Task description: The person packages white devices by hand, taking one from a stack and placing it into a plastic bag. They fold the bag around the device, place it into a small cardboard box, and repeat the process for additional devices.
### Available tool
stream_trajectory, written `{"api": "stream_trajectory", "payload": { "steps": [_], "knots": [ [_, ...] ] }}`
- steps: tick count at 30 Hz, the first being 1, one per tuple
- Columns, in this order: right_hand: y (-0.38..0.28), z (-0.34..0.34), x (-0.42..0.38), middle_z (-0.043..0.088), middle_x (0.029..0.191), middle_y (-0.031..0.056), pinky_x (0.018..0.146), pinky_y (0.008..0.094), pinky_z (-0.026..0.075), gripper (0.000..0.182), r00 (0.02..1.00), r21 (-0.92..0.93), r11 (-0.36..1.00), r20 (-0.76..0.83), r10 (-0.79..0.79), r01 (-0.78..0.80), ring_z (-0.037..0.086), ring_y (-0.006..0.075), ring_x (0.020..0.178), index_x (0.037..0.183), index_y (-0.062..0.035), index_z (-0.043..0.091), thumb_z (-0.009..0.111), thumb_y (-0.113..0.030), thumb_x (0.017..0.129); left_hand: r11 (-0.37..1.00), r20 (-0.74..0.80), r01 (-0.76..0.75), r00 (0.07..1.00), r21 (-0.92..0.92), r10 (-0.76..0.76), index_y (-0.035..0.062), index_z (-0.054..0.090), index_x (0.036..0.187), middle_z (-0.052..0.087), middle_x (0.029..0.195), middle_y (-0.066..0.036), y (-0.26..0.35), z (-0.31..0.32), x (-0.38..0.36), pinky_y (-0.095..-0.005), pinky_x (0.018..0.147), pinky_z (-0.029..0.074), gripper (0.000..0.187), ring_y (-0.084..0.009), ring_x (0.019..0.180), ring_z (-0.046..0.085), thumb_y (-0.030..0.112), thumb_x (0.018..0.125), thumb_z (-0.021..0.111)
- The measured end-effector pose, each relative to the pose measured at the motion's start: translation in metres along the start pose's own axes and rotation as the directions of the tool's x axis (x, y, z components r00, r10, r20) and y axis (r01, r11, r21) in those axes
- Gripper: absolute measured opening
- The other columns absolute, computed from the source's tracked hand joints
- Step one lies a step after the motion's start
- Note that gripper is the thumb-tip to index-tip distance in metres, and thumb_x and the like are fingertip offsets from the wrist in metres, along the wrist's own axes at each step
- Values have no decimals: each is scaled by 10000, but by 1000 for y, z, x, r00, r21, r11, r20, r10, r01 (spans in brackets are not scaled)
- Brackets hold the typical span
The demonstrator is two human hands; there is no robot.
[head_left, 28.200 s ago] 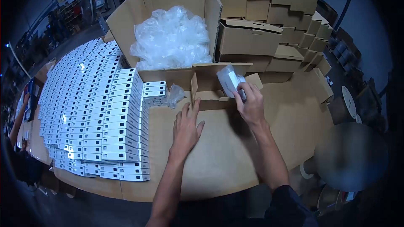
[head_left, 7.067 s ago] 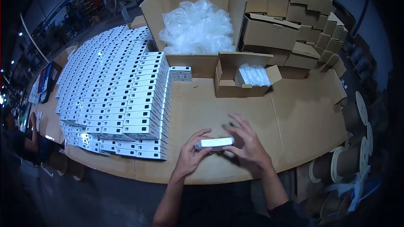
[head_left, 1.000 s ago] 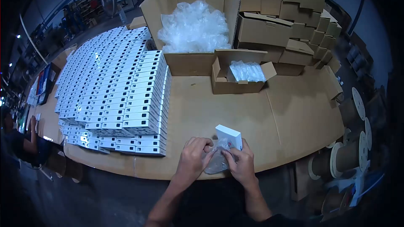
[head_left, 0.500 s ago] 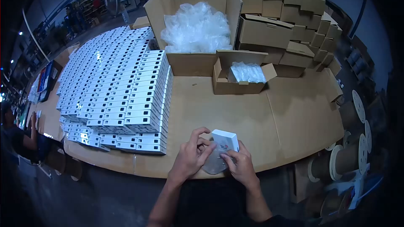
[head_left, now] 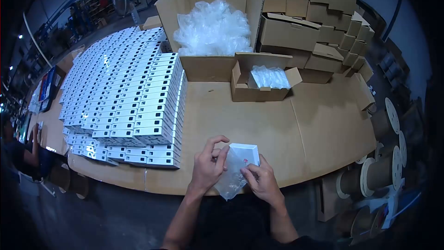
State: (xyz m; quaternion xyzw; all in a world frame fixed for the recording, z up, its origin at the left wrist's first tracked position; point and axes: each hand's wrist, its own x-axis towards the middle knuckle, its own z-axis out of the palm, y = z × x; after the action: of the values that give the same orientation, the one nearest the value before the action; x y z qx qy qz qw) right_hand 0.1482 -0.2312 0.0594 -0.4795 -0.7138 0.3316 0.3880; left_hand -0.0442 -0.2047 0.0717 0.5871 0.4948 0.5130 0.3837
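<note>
Near the table's front edge both hands hold a small white box [head_left: 244, 152] and a clear plastic bag [head_left: 232, 178] that hangs from it toward me. My left hand [head_left: 207, 169] pinches the bag's left side, fingers curled at the box's left edge. My right hand [head_left: 262, 180] grips the bag and the box's lower right side. The box's top end faces the camera and looks like an open white frame. What is inside the bag is too blurred to tell.
Rows of stacked white boxes [head_left: 125, 92] cover the table's left half. A large carton of plastic bags [head_left: 212, 23] stands at the back, a small open carton [head_left: 259, 83] with bagged items beside it, and stacked brown cartons [head_left: 314, 18] at back right. A person [head_left: 18, 153] sits at far left.
The bag has slid farther out below the box, and the box has tilted so its top end faces me. Both hands stay on the box and bag.
</note>
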Motion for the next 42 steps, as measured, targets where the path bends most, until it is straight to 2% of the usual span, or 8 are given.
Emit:
{"api": "stream_trajectory", "payload": {
  "steps": [2, 6, 10, 18, 22, 25, 36, 42],
  "knots": [
    [-1, -2, 0, 608, 1006, 214, 723, 402, 524, 160, 1000, 84, 996, 21, 5, -7, 647, 333, 830, 908, 56, 723, 739, -100, 936, 980, -100, -52, 994, -191, 33, 37, 564, 1211, 623, 606, -8, -15, 2, 1, -237, 486, 423, 197, -81, 496, 565, 80, 1032, 634],
    [6, 3, 0, 585, 975, 179, 693, 380, 498, 180, 981, 95, 994, -182, 62, -45, 616, 286, 791, 868, 54, 700, 726, -102, 953, 862, -413, -327, 897, -387, 155, -4, 464, 1306, 649, 1062, -145, -38, -8, 1, -299, 830, 511, 464, -146, 1053, 640, 152, 972, 746],
    [13, 11, 7, 562, 958, 166, 692, 372, 471, 232, 939, 53, 996, -340, -45, 67, 577, 270, 794, 833, 66, 673, 707, -114, 974, 791, -34, 84, 991, -605, -131, -20, 343, 1453, 430, 1441, -151, -51, 1, -25, -390, 1115, 444, 812, -239, 1380, 452, 146, 857, 868],
    [6, 18, 3, 630, 1171, 161, 912, 343, 518, 201, 920, 388, 919, -379, 96, 64, 625, 242, 1108, 1108, 30, 757, 641, -108, 1021, 959, -41, 79, 995, -272, -94, 4, 555, 1296, 707, 1164, -120, -39, 9, -34, -331, 951, 571, 613, -181, 1082, 692, 82, 796, 902],
    [27, -13, 20, 569, 1361, 182, 1006, 351, 493, 570, 840, 479, 845, -538, 67, 239, 598, 238, 1203, 1550, -28, 419, 613, -76, 1016, 1000, -57, 12, 998, -1, -12, 9, 570, 1255, 755, 1070, -134, -47, -1, -44, -344, 897, 596, 588, -205, 1009, 746, 134, 794, 914],
    [-1, -45, 33, 552, 1343, 172, 1007, 347, 488, 712, 934, 572, 774, -350, -67, 270, 599, 211, 1173, 1571, -57, 290, 663, -14, 965, 999, -35, -29, 999, 28, 30, 17, 568, 1259, 767, 1050, -146, -46, -2, -44, -360, 870, 609, 614, -231, 990, 763, 166, 783, 926],
    [-42, -69, 97, 616, 972, 134, 703, 292, 515, 300, 825, 230, 853, 231, -516, 469, 655, 210, 838, 1041, 3, 693, 674, 141, 775, 998, -19, 2, 1000, 66, -1, 30, 573, 1273, 767, 1056, -164, -33, -5, -40, -390, 837, 622, 624, -278, 988, 770, 194, 783, 923],
    [-41, -48, 99, 670, 1101, 190, 931, 407, 486, 288, 861, 408, 869, 294, -416, 281, 643, 323, 1023, 1104, 16, 713, 518, -97, 925, 998, -32, 30, 999, -60, -32, -14, 568, 1273, 752, 1107, -176, -40, -3, -39, -385, 904, 599, 611, -238, 1044, 746, 154, 795, 910]
  ]
}}
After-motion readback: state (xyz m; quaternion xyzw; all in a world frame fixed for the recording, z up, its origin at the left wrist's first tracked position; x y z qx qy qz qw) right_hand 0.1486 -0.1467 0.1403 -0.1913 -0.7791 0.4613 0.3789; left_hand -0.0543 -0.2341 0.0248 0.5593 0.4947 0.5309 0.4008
